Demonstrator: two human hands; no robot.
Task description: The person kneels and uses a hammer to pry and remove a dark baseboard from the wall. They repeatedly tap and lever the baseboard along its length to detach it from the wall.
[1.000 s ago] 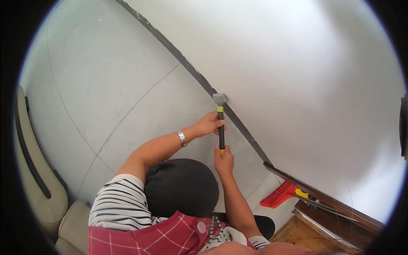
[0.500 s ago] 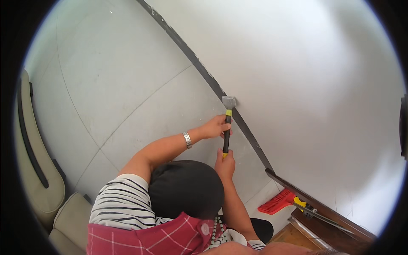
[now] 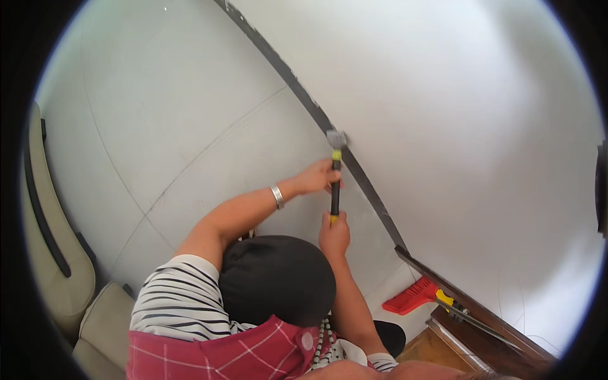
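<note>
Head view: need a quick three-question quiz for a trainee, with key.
1. Which hand holds the hand tool closer to its grey head? A) left B) right
2. True or false: the red brush is in neither hand.
3. Fill in: the collar beside the grey head is ____.

Key: 1. A: the left hand; the right hand grips the lower end. 2. True. 3. yellow-green.

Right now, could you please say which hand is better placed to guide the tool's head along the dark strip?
Probably the left hand: it's on the handle nearer the grey head, while the right hand grips the lower end.
</note>
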